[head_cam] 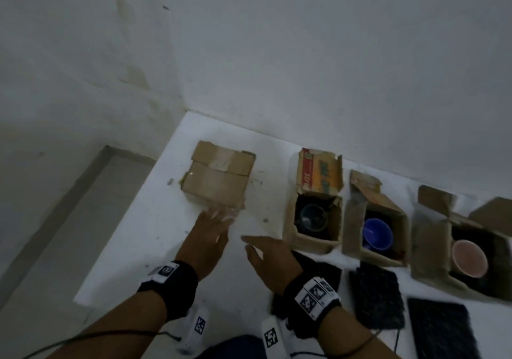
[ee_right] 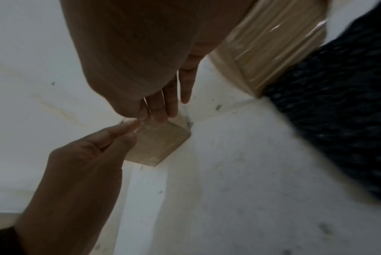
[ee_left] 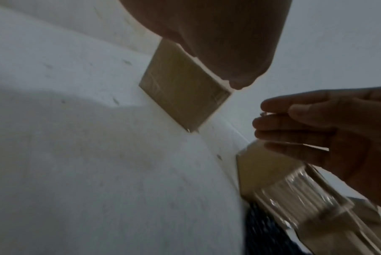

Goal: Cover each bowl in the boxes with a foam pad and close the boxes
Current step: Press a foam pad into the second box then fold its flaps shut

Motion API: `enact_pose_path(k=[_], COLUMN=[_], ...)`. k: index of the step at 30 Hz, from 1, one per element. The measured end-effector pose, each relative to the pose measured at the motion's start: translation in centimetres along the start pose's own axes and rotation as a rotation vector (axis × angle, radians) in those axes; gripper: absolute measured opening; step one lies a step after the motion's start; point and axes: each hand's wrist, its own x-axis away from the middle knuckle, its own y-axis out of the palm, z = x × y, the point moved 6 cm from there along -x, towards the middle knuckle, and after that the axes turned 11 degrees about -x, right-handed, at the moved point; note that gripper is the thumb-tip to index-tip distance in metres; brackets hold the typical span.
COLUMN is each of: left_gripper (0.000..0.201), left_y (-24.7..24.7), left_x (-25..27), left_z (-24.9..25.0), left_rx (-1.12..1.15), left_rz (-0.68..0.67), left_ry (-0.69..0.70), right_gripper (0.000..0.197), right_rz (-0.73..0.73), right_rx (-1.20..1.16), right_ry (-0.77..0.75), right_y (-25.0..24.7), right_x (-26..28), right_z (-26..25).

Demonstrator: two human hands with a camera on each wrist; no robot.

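A closed cardboard box (head_cam: pixel 219 178) stands at the far left of the white table (head_cam: pixel 155 236). To its right stand three open boxes: one holds a dark bowl (head_cam: pixel 313 217), the middle one a blue bowl (head_cam: pixel 378 234), the right one a pink bowl (head_cam: pixel 469 257). Black foam pads (head_cam: pixel 376 297) lie in front of them. My left hand (head_cam: pixel 219 223) reaches with straight fingers to the closed box's near edge and holds nothing. My right hand (head_cam: pixel 257 247) hovers open beside it, over the table. In the right wrist view both hands' fingertips (ee_right: pixel 161 117) come close in front of the closed box (ee_right: pixel 159 143).
Another foam pad (head_cam: pixel 440 331) lies at the table's near right, and one (head_cam: pixel 321 272) lies partly under my right wrist. White walls (head_cam: pixel 332 67) meet behind the table. The table's left edge drops to a grey floor (head_cam: pixel 55 234). A taped box side (ee_left: pixel 294 189) stands near my right hand.
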Motion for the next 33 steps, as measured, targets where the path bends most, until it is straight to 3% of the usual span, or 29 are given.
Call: enact_pose_path(k=[4,7,12,16,20,22,25,27,29,33], left_gripper=[0.069,0.079,0.079,0.053,0.017,0.016,0.008,0.031,0.037,0.003], left_y=[5.2,9.2,13.3,12.7,12.1,11.4,9.9,8.8,7.5,4.0], left_x=[3.3,5.2,7.4,7.0,6.8,7.0,7.7,8.0,7.6,5.5], left_z=[5.5,9.1,12.4,13.7,14.5,14.7,15.0,15.0,14.8,14.6], left_rx=[0.124,-0.003,-0.234,-0.306,-0.155,0.05,0.39,0.635,0.825,0.902], left_rz=[-0.334,-0.59,-0.741,-0.574,-0.445,-0.37,-0.345,-0.276,-0.234,-0.128], left_ry=[-0.084,-0.069,-0.153,-0.198,-0.287,-0.379,-0.571,-0.689,-0.796,-0.779], right_gripper=[0.031,0.037,0.065,0.075,0.053,0.051,0.048,0.045,0.044,0.036], right_rz=[0.008,0.036,0.054,-0.022,-0.017,-0.056,0.002,0.058,0.116,0.263], right_rx=[-0.022,0.107,0.399,0.384,0.257,0.17,-0.001,-0.073,-0.131,-0.198], right_ry=[0.129,0.203,0.253,0.214,0.115,0.158,0.169,0.11,0.049,-0.028], right_y=[-1.9,-3.7,-4.7,-4.7,-5.3,-5.4,-6.8,-8.1,-9.6,-13.1], right_x=[5.4,8.4,11.6,11.4,10.5,10.6,11.4,12.0,12.4,12.2], right_z=[5.9,10.5,16.3,17.4,17.0,16.8,15.8,14.3,12.9,10.3])
